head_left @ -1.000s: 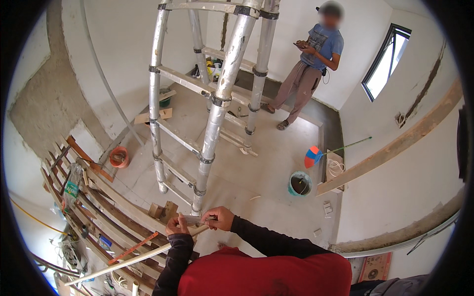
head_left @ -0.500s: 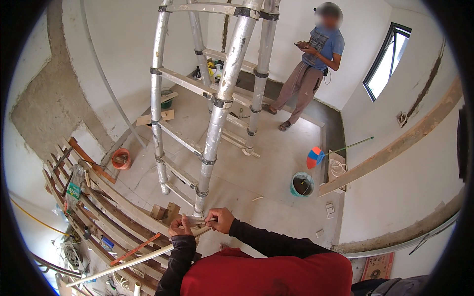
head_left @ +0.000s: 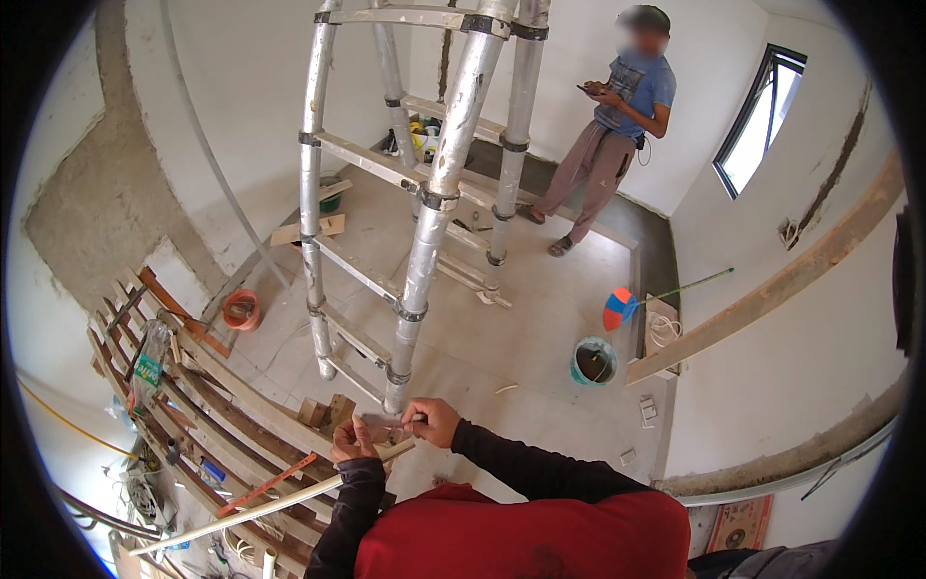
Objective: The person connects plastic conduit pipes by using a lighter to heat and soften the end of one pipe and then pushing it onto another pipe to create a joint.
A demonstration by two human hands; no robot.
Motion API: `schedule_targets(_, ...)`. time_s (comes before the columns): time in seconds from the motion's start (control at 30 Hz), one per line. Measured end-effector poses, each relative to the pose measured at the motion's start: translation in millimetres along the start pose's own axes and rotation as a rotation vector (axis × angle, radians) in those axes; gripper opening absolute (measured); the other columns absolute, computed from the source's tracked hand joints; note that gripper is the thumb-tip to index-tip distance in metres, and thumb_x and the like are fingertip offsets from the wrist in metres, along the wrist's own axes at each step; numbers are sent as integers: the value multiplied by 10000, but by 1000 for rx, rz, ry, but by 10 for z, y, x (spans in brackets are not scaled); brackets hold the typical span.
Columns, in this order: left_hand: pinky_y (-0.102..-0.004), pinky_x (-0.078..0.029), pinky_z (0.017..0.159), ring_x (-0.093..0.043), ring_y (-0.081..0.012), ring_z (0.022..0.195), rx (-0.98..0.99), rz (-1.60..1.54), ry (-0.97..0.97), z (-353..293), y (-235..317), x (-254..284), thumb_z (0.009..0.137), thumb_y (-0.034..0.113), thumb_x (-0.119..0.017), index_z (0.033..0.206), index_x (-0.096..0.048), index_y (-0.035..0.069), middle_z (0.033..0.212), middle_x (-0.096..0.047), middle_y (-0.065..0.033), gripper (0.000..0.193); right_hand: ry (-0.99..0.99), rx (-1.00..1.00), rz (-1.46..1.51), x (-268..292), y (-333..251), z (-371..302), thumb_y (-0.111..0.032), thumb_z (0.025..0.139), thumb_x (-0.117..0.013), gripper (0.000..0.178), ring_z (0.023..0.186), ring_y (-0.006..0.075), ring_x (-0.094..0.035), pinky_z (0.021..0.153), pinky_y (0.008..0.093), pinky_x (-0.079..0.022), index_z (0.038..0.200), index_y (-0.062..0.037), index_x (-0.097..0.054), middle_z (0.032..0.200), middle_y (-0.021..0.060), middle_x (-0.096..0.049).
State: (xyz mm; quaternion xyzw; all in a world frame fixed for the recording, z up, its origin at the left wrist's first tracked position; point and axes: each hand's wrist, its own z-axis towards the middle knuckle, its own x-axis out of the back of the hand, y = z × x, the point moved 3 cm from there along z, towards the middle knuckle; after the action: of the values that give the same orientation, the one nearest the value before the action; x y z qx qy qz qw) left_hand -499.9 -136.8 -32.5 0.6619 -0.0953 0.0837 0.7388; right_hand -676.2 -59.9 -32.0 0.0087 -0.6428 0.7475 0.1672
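Note:
My left hand (head_left: 354,440) pinches one end of a small pale flat piece (head_left: 388,426), which looks partly see-through. Its kind is too small to make out. My right hand (head_left: 434,423) has its fingers closed at the other end, where something small and dark shows at the fingertips. Just below both hands a long pale strip (head_left: 241,514) runs slantwise from the lower left, passing by my left forearm. Wooden blocks (head_left: 326,414) lie just beyond my left hand. A telescopic aluminium ladder (head_left: 424,246) stands right in front of my hands.
Stacked timber slats (head_left: 207,425) fill the left, with an orange-red handsaw-like strip (head_left: 267,485) on them. An orange bucket (head_left: 241,310) and a teal bucket (head_left: 593,361) stand on the floor. A wooden plank (head_left: 772,280) leans at right. Another person (head_left: 622,106) stands at the back, holding a phone.
The small pale piece has tilted between my fingers and shows more of its flat face. Both hands stay almost in place.

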Motion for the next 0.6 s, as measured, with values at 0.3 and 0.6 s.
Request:
schedule_targets(0.3, -430, -514, 721, -622, -346, 848, -614, 557, -698, -329, 240, 87, 734, 276, -723, 951, -626, 44, 890, -633, -168, 333, -4, -8, -99, -86, 161, 717, -153, 800, -657, 137, 831, 221, -621, 764, 349, -487, 859, -50, -591, 852, 91, -635)
schedule_targets(0.6, -421, -521, 770, -641, -291, 889, -552, 632, -718, -312, 123, -60, 846, 341, -611, 1001, -678, 134, 990, -659, -95, 267, -401, 217, -196, -1165, -124, 1340, -41, 810, -613, 115, 777, 205, -598, 708, 318, -484, 889, -51, -530, 815, 68, -599)
